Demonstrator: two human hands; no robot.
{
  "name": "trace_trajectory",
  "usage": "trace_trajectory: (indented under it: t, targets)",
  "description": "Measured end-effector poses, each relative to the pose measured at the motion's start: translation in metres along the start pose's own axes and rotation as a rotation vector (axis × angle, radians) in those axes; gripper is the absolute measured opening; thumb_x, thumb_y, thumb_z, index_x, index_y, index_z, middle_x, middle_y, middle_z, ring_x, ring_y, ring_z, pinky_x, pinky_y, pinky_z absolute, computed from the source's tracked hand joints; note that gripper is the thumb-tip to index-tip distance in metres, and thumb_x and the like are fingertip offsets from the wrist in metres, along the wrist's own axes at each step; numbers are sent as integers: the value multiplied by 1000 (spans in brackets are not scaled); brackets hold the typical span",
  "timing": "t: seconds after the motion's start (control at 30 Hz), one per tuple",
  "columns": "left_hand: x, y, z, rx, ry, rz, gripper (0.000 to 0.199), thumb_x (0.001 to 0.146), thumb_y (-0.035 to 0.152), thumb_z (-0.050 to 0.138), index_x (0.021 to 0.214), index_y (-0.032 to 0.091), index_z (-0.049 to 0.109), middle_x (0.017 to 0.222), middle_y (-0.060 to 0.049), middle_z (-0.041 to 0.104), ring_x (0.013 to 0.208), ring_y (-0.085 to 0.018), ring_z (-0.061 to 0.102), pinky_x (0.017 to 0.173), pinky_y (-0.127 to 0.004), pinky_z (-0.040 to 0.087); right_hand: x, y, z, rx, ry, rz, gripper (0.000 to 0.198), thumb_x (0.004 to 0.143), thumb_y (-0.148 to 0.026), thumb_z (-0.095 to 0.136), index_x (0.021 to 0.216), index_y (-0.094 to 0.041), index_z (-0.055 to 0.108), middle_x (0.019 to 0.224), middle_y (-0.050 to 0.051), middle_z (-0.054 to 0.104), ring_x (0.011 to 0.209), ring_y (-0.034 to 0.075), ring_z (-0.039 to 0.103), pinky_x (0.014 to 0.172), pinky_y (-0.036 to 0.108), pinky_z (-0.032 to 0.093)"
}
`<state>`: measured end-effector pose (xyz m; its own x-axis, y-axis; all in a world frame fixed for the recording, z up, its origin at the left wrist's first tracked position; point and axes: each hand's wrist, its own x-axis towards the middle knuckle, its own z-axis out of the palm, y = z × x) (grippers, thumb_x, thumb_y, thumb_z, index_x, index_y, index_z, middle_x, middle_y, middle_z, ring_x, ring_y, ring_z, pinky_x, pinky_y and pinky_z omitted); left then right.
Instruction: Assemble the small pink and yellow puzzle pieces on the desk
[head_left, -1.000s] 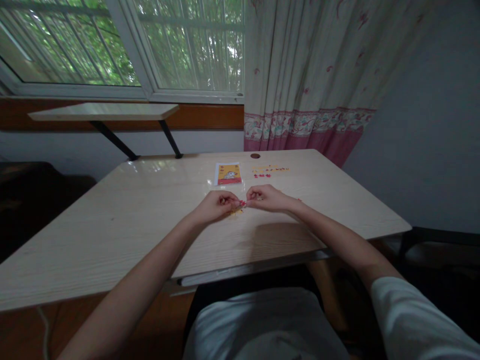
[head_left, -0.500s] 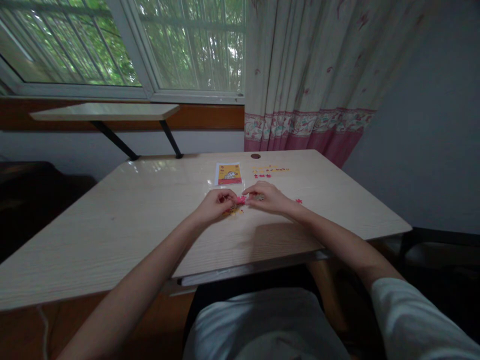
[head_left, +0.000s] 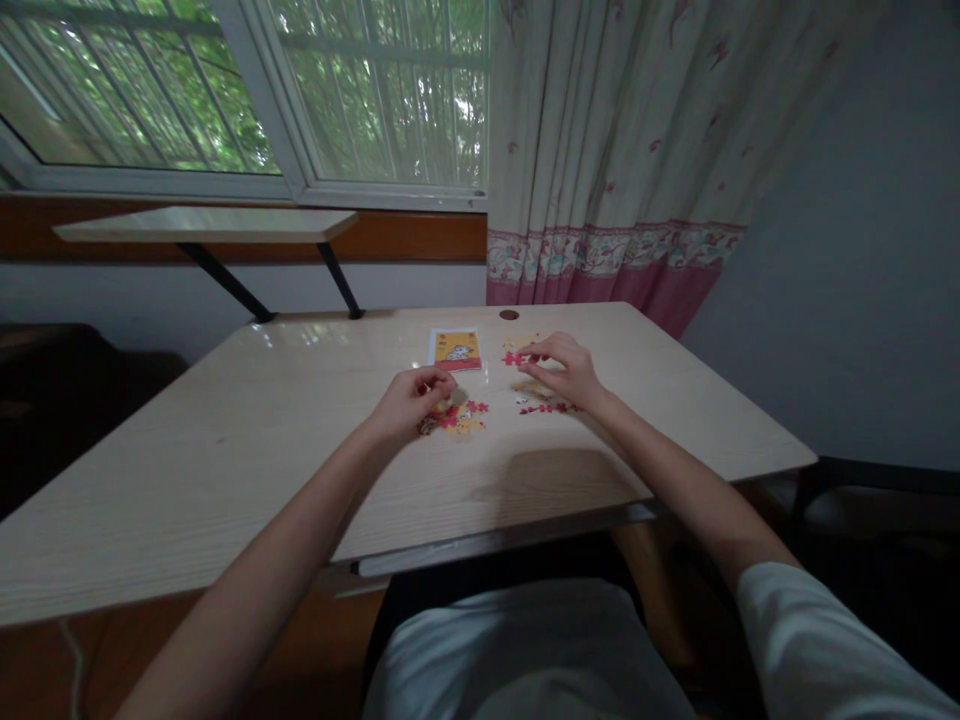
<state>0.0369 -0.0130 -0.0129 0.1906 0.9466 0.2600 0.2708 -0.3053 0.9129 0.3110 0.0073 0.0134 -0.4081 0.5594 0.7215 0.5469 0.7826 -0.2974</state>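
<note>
My left hand [head_left: 420,398] is closed in a pinch on a small pale puzzle piece [head_left: 458,397], just above a loose pile of red and yellow puzzle pieces [head_left: 452,420]. Further to the right and back, my right hand [head_left: 566,368] has its thumb and forefinger around a red puzzle piece [head_left: 514,358] at the end of a short row. Its fingers cover the rest of that row. Under the right wrist lies a line of dark red pieces [head_left: 547,408], with some yellow and white pieces [head_left: 525,390] behind it.
A picture card [head_left: 456,349] with a yellow and red design lies behind my hands. On the back left of the table [head_left: 247,430] stands a raised shelf [head_left: 217,225] on black legs. A round cable hole [head_left: 509,315] sits near the back edge, before the curtain [head_left: 600,180].
My hands were close together at a red piece over the pile. The right has moved right and back to the row of red pieces; the left has drawn slightly left, uncovering the pile.
</note>
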Motion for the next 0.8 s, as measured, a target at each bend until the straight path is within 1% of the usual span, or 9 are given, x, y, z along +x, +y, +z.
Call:
trace_trajectory:
  t: [0.2, 0.33, 0.4, 0.43, 0.5, 0.57, 0.63, 0.7, 0.8]
  targets:
    - [3, -2, -7, 100, 11, 17, 21, 69, 37, 68, 73, 17, 68, 68, -2, 63, 59, -13, 51, 55, -26, 39, -1, 7, -6, 18, 7, -25, 27, 86, -48, 58, 93, -24, 70, 84, 4, 70, 73, 17, 58, 80, 35, 41]
    - [2, -5, -7, 106, 11, 16, 19, 70, 36, 68, 74, 17, 68, 69, -2, 62, 59, -13, 50, 55, -26, 38, 0, 8, -12, -11, -3, -4, 27, 86, -48, 59, 93, -23, 70, 85, 4, 70, 74, 16, 58, 81, 34, 41]
    - [2, -8, -6, 107, 6, 12, 19, 72, 36, 67, 75, 17, 67, 69, -2, 61, 59, -13, 49, 54, -25, 38, 2, 12, -18, -13, -51, 16, 26, 86, -45, 60, 93, -22, 71, 85, 5, 70, 75, 16, 58, 81, 33, 41]
    - [1, -9, -6, 111, 1, 5, 20, 73, 36, 66, 76, 17, 67, 68, -2, 60, 58, -12, 49, 53, -25, 37, 2, 16, -23, -3, -104, 36, 26, 85, -44, 61, 93, -21, 71, 85, 5, 70, 76, 16, 58, 80, 32, 41]
    - [0, -11, -5, 125, -8, -15, 21, 75, 36, 64, 78, 16, 66, 65, -1, 57, 56, -11, 46, 50, -24, 36, 2, 26, -32, 36, -254, 113, 27, 83, -43, 63, 95, -20, 72, 84, 5, 69, 74, 15, 58, 74, 29, 41]
    - [-1, -11, -5, 135, -12, -26, 21, 77, 37, 62, 79, 16, 66, 63, 0, 55, 54, -11, 44, 49, -23, 34, -1, 38, -42, 72, -410, 231, 30, 80, -43, 64, 94, -18, 73, 82, 5, 69, 71, 14, 56, 67, 27, 40]
    - [-1, -10, -4, 153, -19, -23, 22, 77, 37, 61, 79, 16, 65, 63, -1, 55, 54, -10, 43, 48, -23, 33, -10, 50, -52, 81, -526, 354, 33, 78, -46, 65, 90, -17, 74, 77, 5, 68, 67, 13, 54, 62, 25, 38]
    - [-1, -9, -4, 172, -26, -12, 22, 77, 37, 61, 79, 16, 65, 63, -1, 55, 54, -10, 42, 48, -23, 33, -23, 60, -63, 94, -598, 463, 37, 75, -51, 65, 87, -17, 75, 73, 4, 67, 65, 13, 51, 60, 25, 36]
    - [-1, -8, -4, 197, -45, 9, 23, 78, 38, 59, 79, 16, 65, 63, 0, 54, 54, -11, 42, 49, -23, 33, -45, 71, -80, 150, -641, 638, 47, 70, -57, 67, 89, -15, 75, 69, 4, 65, 61, 11, 49, 57, 25, 34]
